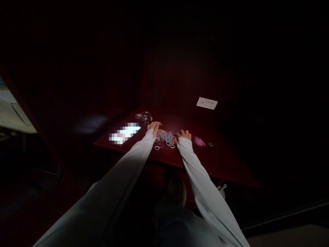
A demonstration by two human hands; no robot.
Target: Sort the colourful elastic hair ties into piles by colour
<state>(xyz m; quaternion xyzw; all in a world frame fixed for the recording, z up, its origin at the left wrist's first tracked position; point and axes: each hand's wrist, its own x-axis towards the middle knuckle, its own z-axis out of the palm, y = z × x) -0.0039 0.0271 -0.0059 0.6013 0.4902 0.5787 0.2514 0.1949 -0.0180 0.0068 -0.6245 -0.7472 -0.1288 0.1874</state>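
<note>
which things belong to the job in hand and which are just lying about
Likely the job:
mixed pile between left hand and right hand
pink pile
lone ring
perhaps clear jar

Likely just there:
lit screen
wall socket

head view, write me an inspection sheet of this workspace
Surface: glossy dark-red table, dimly lit
Handled things: mixed pile of small pastel pieces; separate pile of thin pink pieces to its right
Clutter: bright rectangular screen, pixelated, and clear round container at left; small pale ring at right
Hands: left hand at the mixed pile's left edge, right hand at its right; grips unclear
Cables: nothing seen
Surroundings: white rectangular socket panel on dark wall
</note>
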